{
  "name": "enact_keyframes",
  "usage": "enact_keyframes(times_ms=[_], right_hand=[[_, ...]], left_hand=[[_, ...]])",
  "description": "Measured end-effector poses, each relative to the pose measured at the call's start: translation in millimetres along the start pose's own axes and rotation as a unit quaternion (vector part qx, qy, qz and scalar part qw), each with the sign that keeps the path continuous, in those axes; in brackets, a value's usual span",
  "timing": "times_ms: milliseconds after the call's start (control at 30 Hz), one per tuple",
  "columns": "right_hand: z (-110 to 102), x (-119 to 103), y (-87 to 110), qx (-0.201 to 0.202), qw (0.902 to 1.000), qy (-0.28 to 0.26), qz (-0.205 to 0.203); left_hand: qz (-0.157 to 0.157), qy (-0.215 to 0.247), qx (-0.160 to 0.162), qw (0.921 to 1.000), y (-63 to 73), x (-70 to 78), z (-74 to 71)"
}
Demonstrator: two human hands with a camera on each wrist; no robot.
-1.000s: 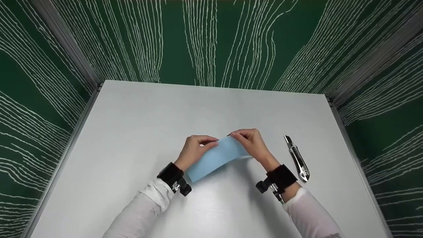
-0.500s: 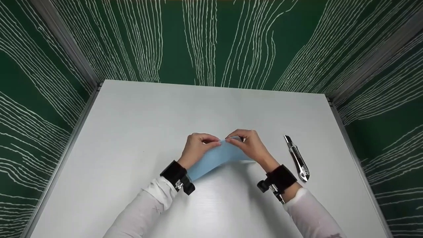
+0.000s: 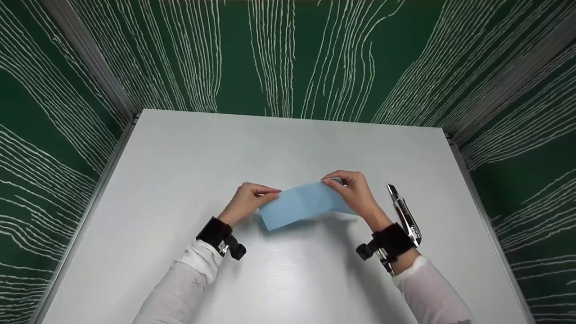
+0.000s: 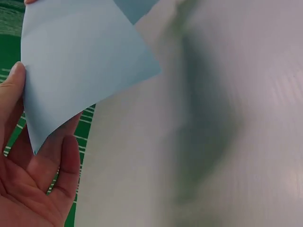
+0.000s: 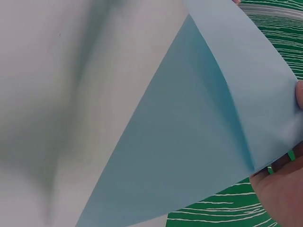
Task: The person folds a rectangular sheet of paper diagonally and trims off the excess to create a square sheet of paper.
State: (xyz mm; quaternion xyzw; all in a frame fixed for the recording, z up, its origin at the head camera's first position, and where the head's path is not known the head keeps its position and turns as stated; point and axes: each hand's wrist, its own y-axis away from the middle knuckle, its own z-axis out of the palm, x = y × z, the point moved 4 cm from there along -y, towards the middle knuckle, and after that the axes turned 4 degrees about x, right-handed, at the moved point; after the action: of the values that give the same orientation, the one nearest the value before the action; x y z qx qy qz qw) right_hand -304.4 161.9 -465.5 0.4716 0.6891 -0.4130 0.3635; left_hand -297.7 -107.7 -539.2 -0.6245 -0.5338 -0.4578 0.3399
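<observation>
left hand (image 3: 246, 201) and right hand (image 3: 357, 194) pinch blue paper (image 3: 299, 206), a wristband (image 3: 394, 243) overlapping the cutter (image 3: 405, 214).

My head camera looks forward and down from farthest back, framing both forearms (image 3: 182, 283), the tabletop (image 3: 279, 279) and the green walls (image 3: 407, 36). My left wrist camera (image 3: 237, 251) faces the blue paper (image 3: 297, 204) at close range, past my left hand (image 4: 28, 189); my right wrist camera (image 3: 365, 252) does likewise past my right hand (image 5: 284, 189). All three views share paper and tabletop.
</observation>
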Motion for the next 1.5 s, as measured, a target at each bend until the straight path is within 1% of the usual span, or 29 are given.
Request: enact_keyframes(times_ms=[67, 167, 300, 400, 467, 567, 833, 900, 967, 1100, 1167, 1233, 1333, 1400, 1500], right_hand=[[-1, -8, 1.8, -0.011, 0.9999, 0.001, 0.006], [-4, -14, 3.3, -0.013, 0.9997, -0.002, 0.021], [-8, -12, 2.9, -0.003, 0.9992, 0.002, 0.040], [-10, -9, 2.5, 0.000, 0.9987, 0.003, 0.050], [-11, -8, 2.4, 0.000, 0.9985, 0.004, 0.054], [-12, -7, 3.1, 0.000, 0.9984, 0.007, 0.056], [-12, -7, 3.7, -0.006, 0.9982, 0.005, 0.060], [-13, -7, 3.6, -0.004, 0.9981, 0.006, 0.061], [-14, -7, 3.6, -0.004, 0.9980, 0.007, 0.062], [-15, -6, 3.6, -0.005, 0.9978, 0.014, 0.065], [-15, -6, 3.5, -0.005, 0.9977, 0.017, 0.065], [-16, -6, 3.4, -0.003, 0.9977, 0.021, 0.064], [-16, -6, 3.2, 0.001, 0.9977, 0.020, 0.065], [-16, -6, 2.9, 0.003, 0.9977, 0.018, 0.066], [-16, -6, 2.6, 0.003, 0.9977, 0.014, 0.066]], left_hand=[[-0.009, 0.003, 0.000, 1.0000, 0.4, -3.7, -1.0], [-0.025, 0.036, 0.013, 0.9990, 0.6, -8.2, -3.5], [-0.056, 0.102, 0.046, 0.9922, 0.3, -14.9, -9.7], [-0.075, 0.126, 0.061, 0.9874, -0.2, -17.9, -13.2], [-0.077, 0.130, 0.066, 0.9862, -0.3, -18.1, -14.7], [-0.080, 0.124, 0.069, 0.9866, 0.7, -16.1, -16.0], [-0.077, 0.095, 0.061, 0.9906, 2.1, -13.6, -18.2], [-0.068, 0.080, 0.061, 0.9926, 2.1, -13.1, -18.5], [-0.051, 0.061, 0.059, 0.9951, 2.5, -12.2, -18.7], [0.001, 0.034, 0.051, 0.9981, 4.1, -8.4, -18.2], [0.029, 0.024, 0.044, 0.9983, 5.4, -5.8, -17.3], [0.051, 0.003, 0.039, 0.9979, 5.9, -5.0, -16.3], [0.078, -0.051, 0.038, 0.9949, 6.4, -4.0, -14.9], [0.095, -0.086, 0.041, 0.9910, 6.6, -2.9, -14.3], [0.119, -0.122, 0.050, 0.9841, 7.3, 0.4, -14.1]])
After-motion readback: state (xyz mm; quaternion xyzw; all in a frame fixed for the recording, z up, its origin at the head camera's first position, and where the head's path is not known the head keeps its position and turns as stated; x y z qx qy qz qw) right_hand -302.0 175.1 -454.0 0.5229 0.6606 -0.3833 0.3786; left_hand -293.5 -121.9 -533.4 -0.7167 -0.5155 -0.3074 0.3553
